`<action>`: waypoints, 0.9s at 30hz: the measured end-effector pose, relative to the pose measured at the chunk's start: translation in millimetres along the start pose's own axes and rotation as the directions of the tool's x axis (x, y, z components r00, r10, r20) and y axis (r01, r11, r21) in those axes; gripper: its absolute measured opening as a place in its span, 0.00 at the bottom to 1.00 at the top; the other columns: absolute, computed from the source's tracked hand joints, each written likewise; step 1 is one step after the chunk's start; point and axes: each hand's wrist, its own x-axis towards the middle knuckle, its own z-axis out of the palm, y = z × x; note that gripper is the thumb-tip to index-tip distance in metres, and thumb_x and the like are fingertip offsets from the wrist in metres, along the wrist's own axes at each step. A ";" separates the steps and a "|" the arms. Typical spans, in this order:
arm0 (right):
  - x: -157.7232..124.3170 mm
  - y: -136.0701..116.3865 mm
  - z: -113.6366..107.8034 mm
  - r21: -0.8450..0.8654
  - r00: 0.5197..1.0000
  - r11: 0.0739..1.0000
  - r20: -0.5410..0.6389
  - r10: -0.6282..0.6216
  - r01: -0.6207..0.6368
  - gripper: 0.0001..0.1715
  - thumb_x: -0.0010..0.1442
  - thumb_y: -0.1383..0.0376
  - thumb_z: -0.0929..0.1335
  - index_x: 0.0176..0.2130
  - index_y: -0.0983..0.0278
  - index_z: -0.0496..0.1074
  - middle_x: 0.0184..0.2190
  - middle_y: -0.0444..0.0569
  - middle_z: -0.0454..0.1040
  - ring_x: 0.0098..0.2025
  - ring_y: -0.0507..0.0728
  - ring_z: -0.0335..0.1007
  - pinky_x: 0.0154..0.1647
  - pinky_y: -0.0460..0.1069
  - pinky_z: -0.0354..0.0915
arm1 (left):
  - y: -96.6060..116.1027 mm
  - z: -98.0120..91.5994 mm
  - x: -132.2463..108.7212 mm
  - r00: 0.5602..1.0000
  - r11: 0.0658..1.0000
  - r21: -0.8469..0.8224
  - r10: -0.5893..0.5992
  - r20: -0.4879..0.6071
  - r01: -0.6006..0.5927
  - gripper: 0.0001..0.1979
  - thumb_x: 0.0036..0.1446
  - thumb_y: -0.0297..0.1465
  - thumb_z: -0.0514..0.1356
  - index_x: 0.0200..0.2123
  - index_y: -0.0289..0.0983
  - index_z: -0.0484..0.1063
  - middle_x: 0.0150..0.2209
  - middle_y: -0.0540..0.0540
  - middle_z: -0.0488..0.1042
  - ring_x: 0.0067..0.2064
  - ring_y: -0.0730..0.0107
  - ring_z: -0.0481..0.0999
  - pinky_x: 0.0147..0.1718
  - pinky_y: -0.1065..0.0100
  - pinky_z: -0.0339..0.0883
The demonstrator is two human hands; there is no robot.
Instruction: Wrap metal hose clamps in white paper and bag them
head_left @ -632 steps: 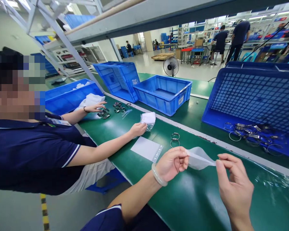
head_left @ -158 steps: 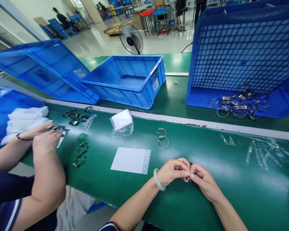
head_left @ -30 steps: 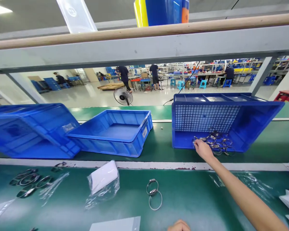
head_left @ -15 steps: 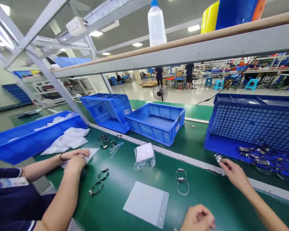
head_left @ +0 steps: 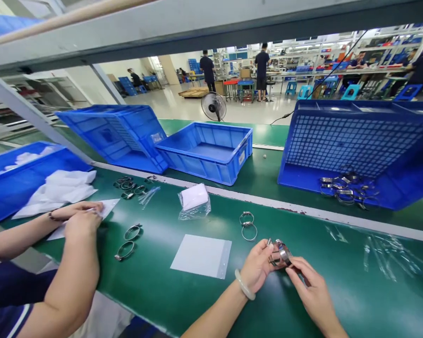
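Metal hose clamps (head_left: pixel 285 252) are between my two hands above the green table; their exact number is hard to make out. My left hand (head_left: pixel 254 268), with a pale bangle at the wrist, is closed around one side of them. From the other side, my right hand (head_left: pixel 310 284) pinches the band between thumb and fingers. Just beyond my left hand, two joined or overlapping hose clamps (head_left: pixel 248 232) lie on the table. A flat white plastic bag (head_left: pixel 201 256) rests to the left of my hands.
More clamps (head_left: pixel 345 190) lie in a tilted blue crate (head_left: pixel 338 136) at right. A packed white bundle (head_left: pixel 194 197) and a blue bin (head_left: pixel 204 162) stand ahead. At left, a co-worker's hands (head_left: pixel 81 218) handle a white bag. Clear plastic strips (head_left: pixel 387 256) lie at right.
My right hand has come back from beside the right crate, bringing clamps to my left hand. My left hand has moved forward and now grips them too. The view has tilted down and turned right.
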 end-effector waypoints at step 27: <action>-24.0 7.6 3.3 0.166 0.999 0.986 0.047 0.019 -0.026 0.06 0.63 0.64 0.64 0.33 0.62 0.68 0.36 0.49 0.71 0.40 0.55 0.70 0.43 0.48 0.66 | -12.3 -4.3 -1.8 0.980 0.900 0.389 -0.177 -0.088 0.197 0.22 0.46 0.39 0.68 0.40 0.31 0.71 0.22 0.51 0.66 0.19 0.82 0.60 0.18 0.76 0.49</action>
